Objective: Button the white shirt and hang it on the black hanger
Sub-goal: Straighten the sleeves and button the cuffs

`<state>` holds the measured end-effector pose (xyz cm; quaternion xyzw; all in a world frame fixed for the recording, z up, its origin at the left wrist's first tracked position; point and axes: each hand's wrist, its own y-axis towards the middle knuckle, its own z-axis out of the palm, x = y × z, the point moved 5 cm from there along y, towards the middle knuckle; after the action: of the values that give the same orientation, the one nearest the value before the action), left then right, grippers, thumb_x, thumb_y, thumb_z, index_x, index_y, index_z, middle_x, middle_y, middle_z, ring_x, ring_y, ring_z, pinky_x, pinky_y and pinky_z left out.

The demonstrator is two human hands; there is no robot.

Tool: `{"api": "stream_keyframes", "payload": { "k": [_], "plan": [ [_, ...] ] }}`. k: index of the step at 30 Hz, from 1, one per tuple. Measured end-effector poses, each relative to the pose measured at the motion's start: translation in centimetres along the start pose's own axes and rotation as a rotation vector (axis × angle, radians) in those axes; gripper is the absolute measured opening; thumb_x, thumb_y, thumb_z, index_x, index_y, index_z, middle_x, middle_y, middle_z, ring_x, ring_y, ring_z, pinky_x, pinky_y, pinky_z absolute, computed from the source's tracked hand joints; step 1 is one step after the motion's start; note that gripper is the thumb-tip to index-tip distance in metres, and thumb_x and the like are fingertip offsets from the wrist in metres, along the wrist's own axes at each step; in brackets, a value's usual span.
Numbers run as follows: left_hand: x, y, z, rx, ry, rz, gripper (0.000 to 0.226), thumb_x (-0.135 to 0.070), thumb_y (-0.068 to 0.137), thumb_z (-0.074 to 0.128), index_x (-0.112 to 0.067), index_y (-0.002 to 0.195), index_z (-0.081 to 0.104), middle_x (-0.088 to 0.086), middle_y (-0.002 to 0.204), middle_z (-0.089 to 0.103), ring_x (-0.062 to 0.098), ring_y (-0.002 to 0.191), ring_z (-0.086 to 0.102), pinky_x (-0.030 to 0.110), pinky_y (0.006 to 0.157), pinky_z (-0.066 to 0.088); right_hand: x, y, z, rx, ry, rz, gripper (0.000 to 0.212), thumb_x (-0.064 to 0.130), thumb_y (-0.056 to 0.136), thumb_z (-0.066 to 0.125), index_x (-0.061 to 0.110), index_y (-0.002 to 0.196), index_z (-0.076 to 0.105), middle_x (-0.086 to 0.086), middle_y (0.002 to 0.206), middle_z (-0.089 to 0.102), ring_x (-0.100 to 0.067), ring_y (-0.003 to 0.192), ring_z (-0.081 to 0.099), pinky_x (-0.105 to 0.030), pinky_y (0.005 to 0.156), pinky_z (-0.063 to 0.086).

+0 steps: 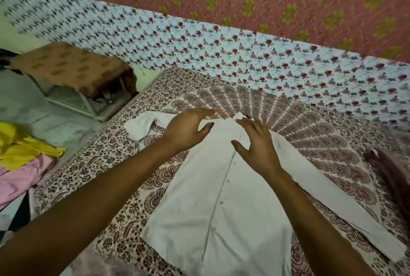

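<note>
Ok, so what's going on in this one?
A person has a white shirt laid flat, front up, on a patterned bedsheet. Its front looks closed along the visible buttons. Both hands are open with fingers spread and grip nothing: the left hand is over the shoulder beside the collar, the right hand over the upper front. Whether they touch the cloth is unclear. No black hanger shows plainly, so hanging is not yet done.
</note>
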<state>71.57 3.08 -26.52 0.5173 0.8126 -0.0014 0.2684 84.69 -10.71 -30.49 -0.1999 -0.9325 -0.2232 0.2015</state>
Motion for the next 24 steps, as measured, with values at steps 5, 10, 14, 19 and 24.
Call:
{"api": "stream_keyframes", "payload": {
  "k": [5, 10, 14, 19, 24],
  "plan": [
    [7.4, 2.3, 0.0, 0.046, -0.012, -0.074, 0.038, -0.028, 0.092, 0.053, -0.017, 0.129, 0.053, 0.005, 0.131, 0.057, 0.023, 0.119, 0.054, 0.031, 0.094, 0.045, 0.6, 4.1, 3.4, 0.032, -0.006, 0.028, 0.053, 0.039, 0.083, 0.054, 0.017, 0.131, 0.051, -0.006, 0.138, 0.049, -0.029, 0.139, 0.028, -0.048, 0.112, 0.027],
    [15.7, 4.8, 1.8, 0.156, -0.034, -0.111, 0.045, -0.04, 0.089, 0.046, -0.021, 0.129, 0.054, 0.003, 0.133, 0.056, 0.023, 0.12, 0.053, 0.037, 0.096, 0.047, 0.4, 7.0, 7.9, 0.028, -0.025, 0.119, 0.047, 0.028, 0.084, 0.066, 0.015, 0.128, 0.054, -0.009, 0.138, 0.049, -0.034, 0.138, 0.029, -0.048, 0.112, 0.025],
    [23.3, 6.9, 4.9, 0.256, -0.098, -0.102, 0.038, -0.031, 0.091, 0.053, -0.016, 0.127, 0.056, 0.003, 0.13, 0.058, 0.021, 0.117, 0.055, 0.03, 0.096, 0.044, 0.5, 8.8, 15.4, 0.032, -0.047, 0.217, 0.045, 0.025, 0.081, 0.07, 0.013, 0.122, 0.059, -0.012, 0.132, 0.054, -0.038, 0.133, 0.036, -0.046, 0.108, 0.029],
    [32.8, 8.2, 9.9, 0.378, -0.113, -0.109, 0.04, -0.034, 0.091, 0.05, -0.018, 0.127, 0.055, 0.005, 0.127, 0.06, 0.022, 0.115, 0.056, 0.028, 0.092, 0.043, 0.5, 10.7, 26.6, 0.155, -0.013, 0.343, 0.044, 0.024, 0.079, 0.069, 0.01, 0.119, 0.061, -0.016, 0.127, 0.057, -0.04, 0.128, 0.042, -0.05, 0.105, 0.035],
    [39.8, 9.5, 16.2, 0.451, -0.116, -0.078, 0.037, -0.028, 0.089, 0.056, -0.017, 0.124, 0.058, 0.007, 0.125, 0.061, 0.026, 0.108, 0.06, 0.035, 0.09, 0.047, -1.9, 12.4, 35.7, 0.222, 0.196, 0.591, 0.037, 0.016, 0.082, 0.07, 0.011, 0.117, 0.062, -0.006, 0.117, 0.062, -0.017, 0.103, 0.058, -0.014, 0.087, 0.038]
  ]
}}
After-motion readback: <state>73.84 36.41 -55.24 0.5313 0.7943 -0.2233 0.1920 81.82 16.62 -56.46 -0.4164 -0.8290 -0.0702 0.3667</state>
